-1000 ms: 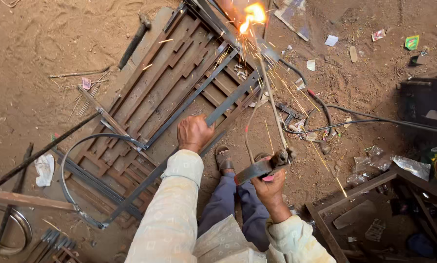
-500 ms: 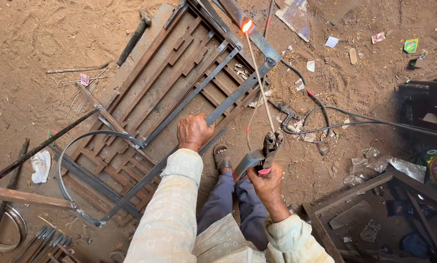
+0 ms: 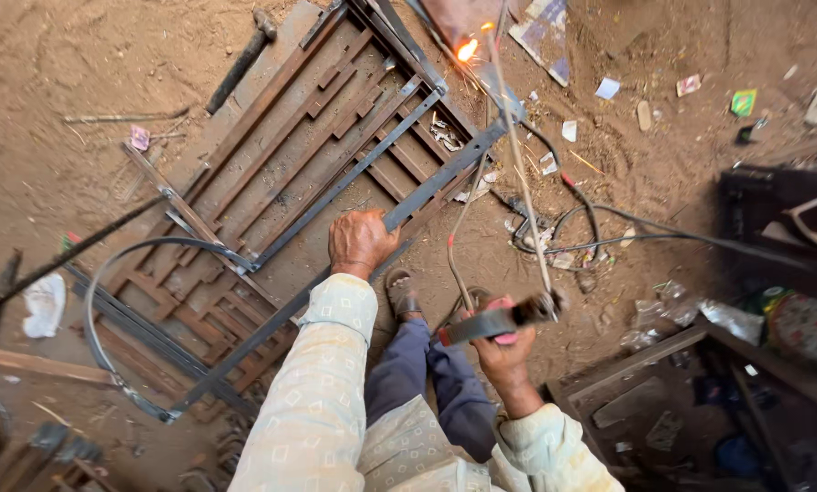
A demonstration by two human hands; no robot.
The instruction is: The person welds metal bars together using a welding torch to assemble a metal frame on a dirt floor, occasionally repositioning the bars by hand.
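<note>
The left hand (image 3: 361, 241) grips a flat bar of the metal grille frame (image 3: 290, 164) on the dirt floor (image 3: 53, 82). The right hand (image 3: 499, 342) is closed around the electrode holder (image 3: 495, 321); its welding rod (image 3: 518, 155) glows at the far frame corner.

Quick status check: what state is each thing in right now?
Left hand: gripping flat steel bar.
Right hand: gripping electrode holder.
Welding rod: clamped in holder, tip glowing.
Metal grille frame: flat on the dirt.
Hammer: lying untouched.
</note>
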